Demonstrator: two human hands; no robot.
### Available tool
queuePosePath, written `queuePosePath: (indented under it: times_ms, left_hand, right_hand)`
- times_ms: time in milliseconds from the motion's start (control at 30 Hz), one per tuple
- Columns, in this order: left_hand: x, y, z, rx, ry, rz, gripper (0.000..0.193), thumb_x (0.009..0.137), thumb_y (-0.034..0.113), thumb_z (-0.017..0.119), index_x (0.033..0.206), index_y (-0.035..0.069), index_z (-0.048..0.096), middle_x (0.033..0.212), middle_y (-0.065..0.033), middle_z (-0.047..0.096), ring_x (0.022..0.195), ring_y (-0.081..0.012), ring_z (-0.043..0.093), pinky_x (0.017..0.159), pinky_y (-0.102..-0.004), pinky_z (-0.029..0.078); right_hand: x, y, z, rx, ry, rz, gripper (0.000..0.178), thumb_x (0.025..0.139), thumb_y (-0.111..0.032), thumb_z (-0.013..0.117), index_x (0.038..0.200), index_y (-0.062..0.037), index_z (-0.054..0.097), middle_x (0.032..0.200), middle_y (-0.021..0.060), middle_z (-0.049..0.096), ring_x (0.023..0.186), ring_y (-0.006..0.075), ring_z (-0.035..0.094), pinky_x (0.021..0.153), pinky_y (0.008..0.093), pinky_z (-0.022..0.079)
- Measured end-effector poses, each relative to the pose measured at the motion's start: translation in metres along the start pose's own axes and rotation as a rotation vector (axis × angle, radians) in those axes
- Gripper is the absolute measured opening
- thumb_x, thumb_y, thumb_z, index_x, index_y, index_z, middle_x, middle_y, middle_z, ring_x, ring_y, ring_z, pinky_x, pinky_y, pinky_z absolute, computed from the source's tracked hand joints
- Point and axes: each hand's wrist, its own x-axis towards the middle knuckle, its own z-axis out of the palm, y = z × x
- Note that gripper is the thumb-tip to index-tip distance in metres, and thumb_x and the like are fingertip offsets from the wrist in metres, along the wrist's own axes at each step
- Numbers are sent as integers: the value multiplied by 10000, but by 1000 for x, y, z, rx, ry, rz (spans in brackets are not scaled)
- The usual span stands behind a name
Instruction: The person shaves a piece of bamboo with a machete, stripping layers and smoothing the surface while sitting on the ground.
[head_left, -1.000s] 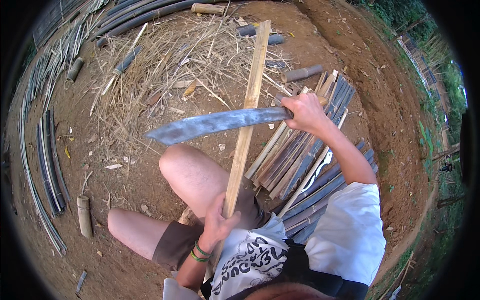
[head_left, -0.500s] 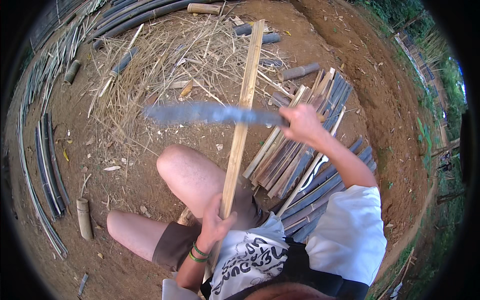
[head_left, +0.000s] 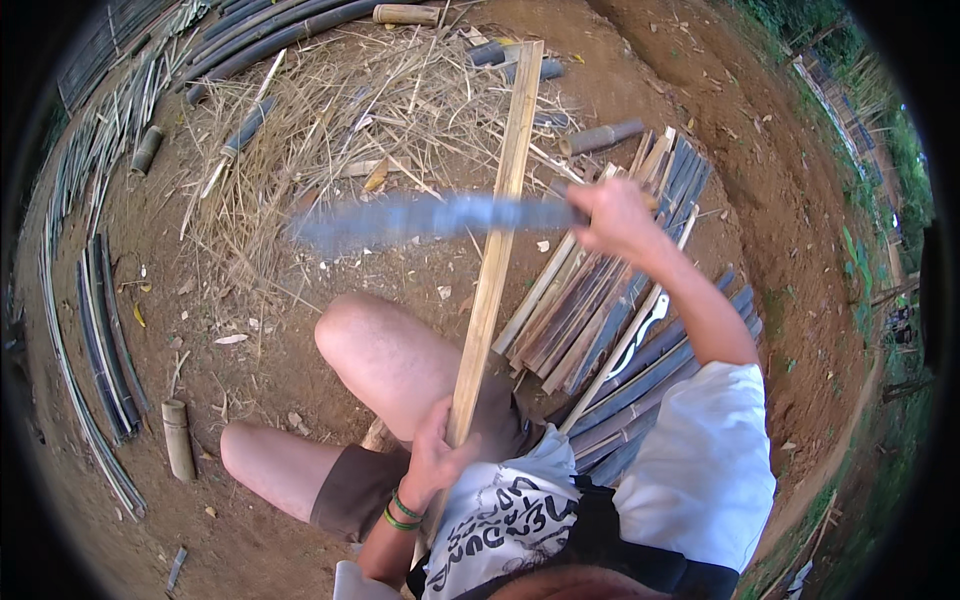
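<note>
One view only, from the head. Bare earth ground (head_left: pixel 800 300) carries everything; open dirt lies toward its left side, hemmed by long bamboo poles (head_left: pixel 100 330) curving along the left edge. Dry shavings (head_left: pixel 330 130) cover the far middle. Stacked split slats (head_left: pixel 620 330) crowd the right side, close under the right arm.

Left hand (head_left: pixel 438 462), low near the bent knee, grip wrapped tight around the bamboo strip (head_left: pixel 495 260), which slants away toward the far edge. Right hand (head_left: pixel 615 215), arm extended, fist closed on the long blade (head_left: pixel 430 218), blurred, level, crossing the strip.
</note>
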Motion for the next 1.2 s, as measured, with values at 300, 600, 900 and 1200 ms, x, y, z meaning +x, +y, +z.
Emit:
queuePosePath:
  times_ms: [300, 600, 900, 1200]
  left_hand:
    - [-1, 14, -1, -25, 1, -80, 534, 803, -32, 669, 1310, -63, 506, 1095, -70, 619, 1019, -131, 568, 924, -283, 457]
    - [-3, 13, -4, -49, -61, -115, 543, 809, -45, 670, 1325, -54, 502, 1106, -67, 625, 1038, -134, 576, 934, -288, 461]
    - [-6, 1, -4, -25, -84, -61, 541, 818, -74, 657, 1332, -40, 490, 1062, -50, 595, 960, -119, 564, 863, -271, 447]
    - [-11, 6, -9, -88, -52, -178, 556, 816, -67, 658, 1349, -50, 497, 1139, -82, 622, 1002, -148, 601, 897, -287, 481]
  right_hand:
    - [10, 7, 2, -115, 63, -167, 51, 710, -113, 686, 719, -96, 639, 590, 99, 635, 585, 282, 657, 632, 455, 555]
    - [21, 24, -11, -48, 141, -77, 90, 740, -144, 683, 785, -67, 695, 656, 165, 678, 613, 335, 687, 635, 443, 551]
    - [54, 68, -27, -17, 250, 135, 110, 754, -158, 674, 778, -54, 703, 681, 163, 695, 627, 325, 693, 666, 451, 554]
    - [67, 79, -7, -38, 231, -23, 105, 749, -170, 691, 759, -68, 669, 623, 135, 643, 565, 337, 630, 581, 463, 498]
